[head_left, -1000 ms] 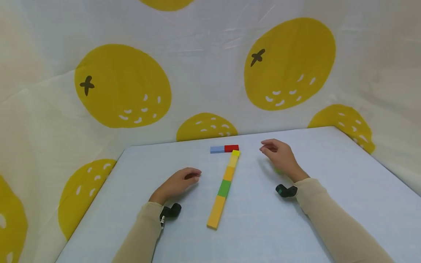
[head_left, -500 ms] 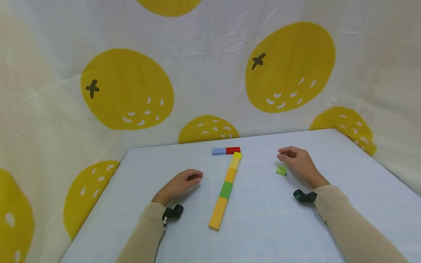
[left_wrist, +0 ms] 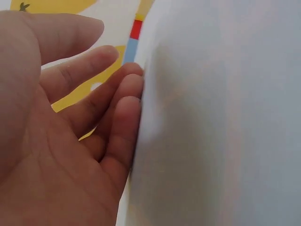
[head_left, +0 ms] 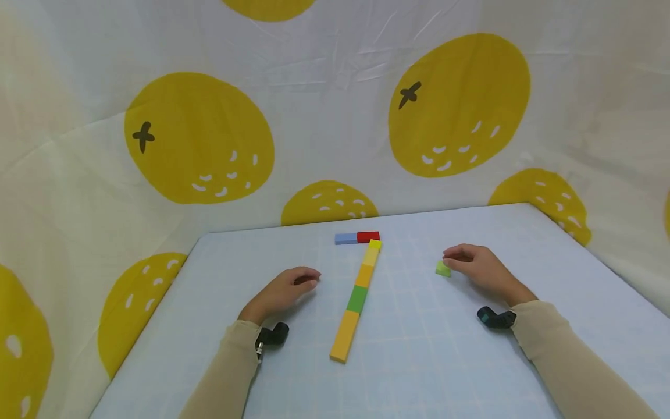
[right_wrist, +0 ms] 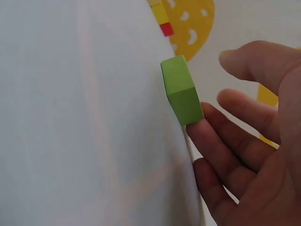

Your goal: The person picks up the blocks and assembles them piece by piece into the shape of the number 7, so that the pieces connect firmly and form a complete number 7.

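My right hand [head_left: 484, 270] is at a light green block [right_wrist: 182, 89] on the right of the table. In the right wrist view its thumb stands apart from the block, and a fingertip seems to touch the block's near end. My left hand [head_left: 278, 295] rests on the cloth with loosely bent fingers and holds nothing. Between the hands a slanting row of blocks runs away from me: a long orange-yellow block [head_left: 345, 336], a green block [head_left: 357, 299], an orange block [head_left: 364, 276], a pale yellow block [head_left: 370, 256] and a bright yellow block [head_left: 375, 245].
Beyond the row's far end, a light blue block [head_left: 346, 238] and a red block [head_left: 369, 237] lie end to end. The tabletop [head_left: 408, 361] has a pale checked cloth. Behind it hangs a white curtain [head_left: 330, 116] with large yellow fruit prints.
My right hand has moved right and toward me, down to the light green block, which was mostly hidden behind it at first. The left hand and the block row stay put.
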Action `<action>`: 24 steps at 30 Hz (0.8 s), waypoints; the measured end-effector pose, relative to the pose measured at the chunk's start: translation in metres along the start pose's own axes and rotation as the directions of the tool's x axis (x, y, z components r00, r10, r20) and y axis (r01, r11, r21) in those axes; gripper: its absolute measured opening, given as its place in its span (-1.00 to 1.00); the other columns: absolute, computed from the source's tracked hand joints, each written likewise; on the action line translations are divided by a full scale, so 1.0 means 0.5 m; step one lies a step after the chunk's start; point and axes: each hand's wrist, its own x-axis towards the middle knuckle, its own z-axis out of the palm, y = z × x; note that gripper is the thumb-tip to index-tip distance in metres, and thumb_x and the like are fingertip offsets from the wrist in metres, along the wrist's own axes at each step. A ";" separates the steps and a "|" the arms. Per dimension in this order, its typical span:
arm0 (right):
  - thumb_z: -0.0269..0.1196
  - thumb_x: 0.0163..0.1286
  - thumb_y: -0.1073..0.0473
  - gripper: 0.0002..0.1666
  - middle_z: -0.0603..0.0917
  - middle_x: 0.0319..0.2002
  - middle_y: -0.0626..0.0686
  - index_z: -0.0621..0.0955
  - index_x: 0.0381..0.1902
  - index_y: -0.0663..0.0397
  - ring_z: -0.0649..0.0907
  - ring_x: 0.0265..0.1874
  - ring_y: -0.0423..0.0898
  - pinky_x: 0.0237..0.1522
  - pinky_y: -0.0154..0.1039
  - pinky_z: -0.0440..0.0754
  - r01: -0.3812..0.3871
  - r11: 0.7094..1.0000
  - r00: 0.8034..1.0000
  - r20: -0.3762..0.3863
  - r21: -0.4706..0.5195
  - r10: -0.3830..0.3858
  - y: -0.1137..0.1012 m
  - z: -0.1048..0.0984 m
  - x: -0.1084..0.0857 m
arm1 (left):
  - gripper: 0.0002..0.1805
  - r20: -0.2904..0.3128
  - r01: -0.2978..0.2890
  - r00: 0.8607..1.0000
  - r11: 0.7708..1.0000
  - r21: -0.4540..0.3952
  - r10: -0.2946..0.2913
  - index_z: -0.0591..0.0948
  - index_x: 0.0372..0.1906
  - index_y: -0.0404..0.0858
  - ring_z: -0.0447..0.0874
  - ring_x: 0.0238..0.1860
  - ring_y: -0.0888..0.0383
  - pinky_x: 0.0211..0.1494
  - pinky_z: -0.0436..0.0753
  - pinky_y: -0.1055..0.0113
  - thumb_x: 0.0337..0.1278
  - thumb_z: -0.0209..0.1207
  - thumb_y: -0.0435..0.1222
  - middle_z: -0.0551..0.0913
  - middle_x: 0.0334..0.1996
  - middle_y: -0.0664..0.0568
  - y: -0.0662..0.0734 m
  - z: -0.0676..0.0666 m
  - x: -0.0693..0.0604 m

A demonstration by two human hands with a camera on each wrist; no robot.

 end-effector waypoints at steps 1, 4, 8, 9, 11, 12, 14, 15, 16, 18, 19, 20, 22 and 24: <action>0.25 0.41 -0.25 -0.38 0.66 0.09 0.11 0.61 0.17 0.11 0.56 0.13 0.12 0.18 0.11 0.48 0.010 1.000 1.000 0.017 0.000 -0.010 0.001 -0.001 0.000 | -0.67 0.000 0.000 1.000 1.000 -0.008 0.000 0.62 0.18 0.04 0.49 0.19 0.11 0.35 0.43 0.00 0.42 0.16 -0.02 0.61 0.10 0.24 0.000 -0.001 0.000; 0.28 0.39 -0.25 -0.38 0.66 0.10 0.08 0.61 0.17 0.07 0.57 0.11 0.07 0.18 0.08 0.50 0.021 1.000 0.998 0.055 -0.010 -0.020 0.005 -0.003 -0.001 | -0.66 -0.003 -0.009 1.000 0.999 -0.036 0.009 0.62 0.18 0.04 0.49 0.19 0.12 0.35 0.43 0.00 0.42 0.15 0.00 0.62 0.09 0.26 -0.002 -0.003 0.000; 0.31 0.37 -0.22 -0.40 0.63 0.13 0.09 0.62 0.18 0.03 0.56 0.11 0.05 0.18 0.08 0.50 0.030 0.999 0.996 0.082 -0.041 -0.027 0.008 -0.006 -0.005 | -0.66 -0.028 -0.027 0.999 0.998 -0.055 0.026 0.64 0.17 0.01 0.51 0.17 0.12 0.35 0.43 0.01 0.41 0.16 -0.02 0.64 0.06 0.26 -0.002 -0.002 -0.002; 0.31 0.37 -0.21 -0.40 0.63 0.14 0.10 0.61 0.19 0.05 0.56 0.11 0.05 0.18 0.09 0.50 0.037 0.998 0.996 0.088 -0.047 -0.033 0.009 -0.007 -0.006 | -0.67 -0.035 -0.028 0.999 0.998 -0.058 0.026 0.64 0.16 0.01 0.51 0.17 0.13 0.34 0.43 0.01 0.41 0.17 -0.02 0.64 0.05 0.26 -0.001 -0.001 -0.004; 0.32 0.36 -0.20 -0.41 0.63 0.13 0.09 0.62 0.18 0.04 0.56 0.10 0.05 0.17 0.08 0.50 0.041 0.997 0.995 0.093 -0.063 -0.035 0.010 -0.007 -0.004 | -0.68 -0.047 -0.031 0.999 0.997 -0.070 0.027 0.65 0.15 -0.01 0.52 0.16 0.13 0.34 0.44 0.01 0.41 0.17 -0.04 0.65 0.04 0.26 0.000 0.000 -0.008; 0.33 0.36 -0.19 -0.42 0.63 0.13 0.09 0.62 0.18 0.03 0.56 0.09 0.04 0.17 0.08 0.50 0.040 0.997 0.995 0.095 -0.071 -0.033 0.009 -0.008 -0.004 | -0.68 -0.050 -0.037 0.998 0.996 -0.077 0.033 0.65 0.15 -0.02 0.53 0.15 0.14 0.33 0.44 0.01 0.41 0.17 -0.05 0.66 0.03 0.25 0.001 -0.001 -0.010; 0.33 0.36 -0.16 -0.42 0.62 0.13 0.11 0.62 0.19 0.06 0.55 0.09 0.06 0.18 0.11 0.49 0.043 0.996 0.995 0.095 -0.082 -0.036 0.010 -0.009 -0.003 | -0.68 -0.054 -0.044 0.998 0.995 -0.095 0.039 0.64 0.16 -0.04 0.57 0.09 0.15 0.28 0.49 0.04 0.43 0.16 -0.08 0.67 0.01 0.23 0.001 -0.004 -0.012; 0.33 0.36 -0.15 -0.42 0.62 0.14 0.11 0.61 0.20 0.06 0.54 0.08 0.06 0.19 0.12 0.49 0.041 0.995 0.995 0.097 -0.087 -0.033 0.011 -0.010 -0.003 | -0.68 -0.055 -0.045 0.998 0.994 -0.103 0.040 0.64 0.17 -0.05 0.59 0.06 0.16 0.26 0.51 0.06 0.44 0.15 -0.09 0.67 0.01 0.22 0.001 -0.006 -0.013; 0.33 0.36 -0.15 -0.42 0.61 0.14 0.11 0.61 0.20 0.05 0.54 0.09 0.06 0.20 0.13 0.48 0.037 0.995 0.995 0.096 -0.092 -0.028 0.012 -0.010 -0.003 | -0.68 -0.057 -0.050 0.997 0.992 -0.113 0.044 0.63 0.18 -0.06 0.60 0.04 0.16 0.23 0.54 0.08 0.45 0.14 -0.11 0.67 0.00 0.20 0.001 -0.008 -0.014; 0.34 0.36 -0.14 -0.42 0.61 0.16 0.13 0.61 0.21 0.05 0.53 0.09 0.08 0.21 0.15 0.47 0.033 0.995 0.995 0.096 -0.093 -0.024 0.012 -0.009 -0.002 | -0.68 -0.064 -0.053 0.997 0.990 -0.131 0.045 0.62 0.19 -0.08 0.63 -0.02 0.17 0.17 0.58 0.11 0.46 0.13 -0.12 0.68 -0.01 0.17 -0.002 -0.013 -0.015; 0.33 0.37 -0.14 -0.42 0.60 0.17 0.15 0.60 0.21 0.06 0.53 0.10 0.09 0.22 0.17 0.46 0.034 0.995 0.995 0.097 -0.092 -0.025 0.012 -0.008 -0.001 | -0.69 -0.068 -0.046 0.997 0.989 -0.137 0.037 0.62 0.19 -0.08 0.64 -0.03 0.17 0.15 0.59 0.13 0.46 0.13 -0.13 0.68 -0.02 0.17 -0.004 -0.014 -0.015; 0.33 0.37 -0.14 -0.42 0.60 0.17 0.15 0.60 0.21 0.05 0.53 0.11 0.10 0.22 0.17 0.45 0.032 0.995 0.995 0.097 -0.094 -0.022 0.013 -0.007 0.000 | -0.69 -0.073 -0.040 0.997 0.990 -0.138 0.030 0.62 0.18 -0.08 0.64 -0.04 0.17 0.15 0.60 0.13 0.46 0.13 -0.13 0.68 -0.02 0.17 -0.005 -0.015 -0.017; 0.33 0.36 -0.14 -0.43 0.60 0.17 0.14 0.61 0.20 0.04 0.53 0.11 0.10 0.21 0.16 0.45 0.027 0.995 0.995 0.094 -0.095 -0.018 0.013 -0.005 0.001 | -0.70 -0.079 -0.031 0.997 0.989 -0.146 0.019 0.63 0.17 -0.09 0.64 -0.04 0.17 0.14 0.60 0.15 0.46 0.14 -0.14 0.69 -0.03 0.16 -0.008 -0.015 -0.020; 0.33 0.36 -0.14 -0.43 0.61 0.16 0.15 0.61 0.20 0.05 0.53 0.11 0.10 0.20 0.16 0.46 0.032 0.995 0.996 0.092 -0.096 -0.023 0.011 -0.004 0.002 | -0.71 -0.085 -0.021 0.996 0.989 -0.145 0.009 0.63 0.16 -0.09 0.64 -0.05 0.18 0.13 0.61 0.16 0.45 0.14 -0.15 0.69 -0.04 0.17 -0.011 -0.015 -0.023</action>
